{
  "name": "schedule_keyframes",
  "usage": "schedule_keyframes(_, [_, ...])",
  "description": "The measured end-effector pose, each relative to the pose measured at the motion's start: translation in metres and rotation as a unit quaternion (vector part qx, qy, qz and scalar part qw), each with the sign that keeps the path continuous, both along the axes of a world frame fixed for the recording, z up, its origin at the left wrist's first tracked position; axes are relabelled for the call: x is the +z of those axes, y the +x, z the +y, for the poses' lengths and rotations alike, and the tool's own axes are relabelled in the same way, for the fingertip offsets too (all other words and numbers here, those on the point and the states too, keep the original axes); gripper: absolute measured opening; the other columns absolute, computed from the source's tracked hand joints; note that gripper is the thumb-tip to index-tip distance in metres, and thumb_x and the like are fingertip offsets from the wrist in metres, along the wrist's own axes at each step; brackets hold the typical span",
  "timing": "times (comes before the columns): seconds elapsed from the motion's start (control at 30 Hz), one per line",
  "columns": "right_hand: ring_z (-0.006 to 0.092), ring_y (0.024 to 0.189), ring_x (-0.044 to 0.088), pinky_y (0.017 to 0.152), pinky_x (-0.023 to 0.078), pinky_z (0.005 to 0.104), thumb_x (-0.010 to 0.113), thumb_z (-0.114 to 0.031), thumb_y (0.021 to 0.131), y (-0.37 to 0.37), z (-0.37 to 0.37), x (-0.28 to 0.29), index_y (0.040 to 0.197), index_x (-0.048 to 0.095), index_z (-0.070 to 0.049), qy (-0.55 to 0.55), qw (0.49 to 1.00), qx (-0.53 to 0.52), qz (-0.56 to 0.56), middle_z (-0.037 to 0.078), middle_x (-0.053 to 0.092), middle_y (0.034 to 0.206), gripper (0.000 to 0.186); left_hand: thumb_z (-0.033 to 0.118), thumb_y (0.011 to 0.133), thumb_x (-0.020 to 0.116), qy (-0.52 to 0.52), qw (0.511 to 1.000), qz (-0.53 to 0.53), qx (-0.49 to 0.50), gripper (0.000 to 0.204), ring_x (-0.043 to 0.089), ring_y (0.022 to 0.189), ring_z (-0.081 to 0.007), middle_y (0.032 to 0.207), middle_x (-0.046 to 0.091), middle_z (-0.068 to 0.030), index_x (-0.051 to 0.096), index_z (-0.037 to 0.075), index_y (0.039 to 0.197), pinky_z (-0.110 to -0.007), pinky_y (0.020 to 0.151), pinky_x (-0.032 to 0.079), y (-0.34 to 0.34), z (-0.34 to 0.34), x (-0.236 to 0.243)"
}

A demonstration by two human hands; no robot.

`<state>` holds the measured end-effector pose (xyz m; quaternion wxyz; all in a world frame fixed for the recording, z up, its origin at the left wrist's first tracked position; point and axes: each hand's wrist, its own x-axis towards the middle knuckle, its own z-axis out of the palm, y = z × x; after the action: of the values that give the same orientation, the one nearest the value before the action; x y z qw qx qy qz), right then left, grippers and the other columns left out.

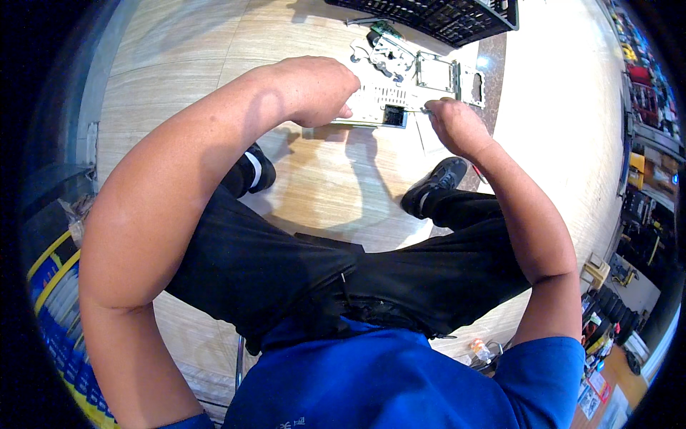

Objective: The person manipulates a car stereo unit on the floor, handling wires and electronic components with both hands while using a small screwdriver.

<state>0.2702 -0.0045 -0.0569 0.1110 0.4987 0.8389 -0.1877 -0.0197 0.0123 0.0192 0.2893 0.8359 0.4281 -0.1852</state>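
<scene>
A flat, pale metal device chassis (371, 100) with rows of slots and a dark square opening (394, 115) lies on the floor in front of me. My left hand (320, 89) is closed at its left end, with the thumb by the near edge; the other fingertips are mostly hidden. At the chassis's right side, my right hand (457, 125) pinches a thin tool that looks like a screwdriver (417, 110). Its slender shaft points left toward the dark opening. Behind the slots sit a pale mechanism (389, 56) with round parts and a rectangular metal frame (436, 74).
A black plastic crate (436, 21) stands beyond the chassis. My dark shoes (436, 184) rest on the wood-patterned floor, with a red-handled item (479, 174) by the right one. Crowded shelves (647, 107) line the right side; blue-and-yellow packages (61, 314) stand at the left.
</scene>
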Motion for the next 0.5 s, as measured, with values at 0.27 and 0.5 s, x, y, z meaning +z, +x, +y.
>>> schedule_keyframes(0.27, [0.0424, 0.094, 0.066, 0.086, 0.053, 0.0502, 0.050, -0.014, 0.096, -0.0060, -0.0005, 0.0054, 0.097, 0.064, 0.002, -0.007, 1.000, -0.019, -0.023, 0.026, 0.066, 0.094, 0.022, 0.029, 0.097, 0.064, -0.012, 1.000, 0.015, 0.002, 0.032, 0.068, 0.106, -0.0299, 0.108, 0.071, -0.0154, 0.069, 0.003, 0.115, -0.043, 0.093, 0.054, 0.0015, 0.0006, 0.0033])
schedule_keyframes(0.5, [0.0417, 0.096, 0.066, 0.087, 0.053, 0.0498, 0.051, -0.014, 0.095, -0.0072, 0.0017, 0.0077, 0.099, 0.064, 0.002, -0.026, 0.999, -0.016, -0.036, 0.025, 0.066, 0.097, 0.021, 0.030, 0.097, 0.064, -0.005, 1.000, 0.018, -0.005, 0.033, 0.068, 0.106, -0.0295, 0.109, 0.070, -0.0153, 0.068, 0.003, 0.116, -0.043, 0.093, 0.054, 0.0016, 0.0006, 0.0023])
